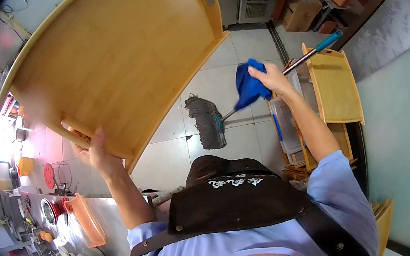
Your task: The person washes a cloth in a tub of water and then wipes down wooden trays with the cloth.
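A large wooden serving tray (121,49) with raised edges and cut-out handles is held up in front of me, tilted. My left hand (91,147) grips it through the handle slot at its near left corner. My right hand (272,80) is closed on a bunched blue cloth (251,86), apart from the tray. Behind the cloth a mop runs across the floor, with a grey head (206,122) and a metal pole ending in a teal grip (329,41). The cloth hides part of the pole.
At the right, another wooden tray (336,87) stands beside clear plastic bins (286,125). A steel refrigerated counter (249,1) and a cardboard box (300,9) are at the back. An orange basket (86,219) and kitchenware occupy the left counter.
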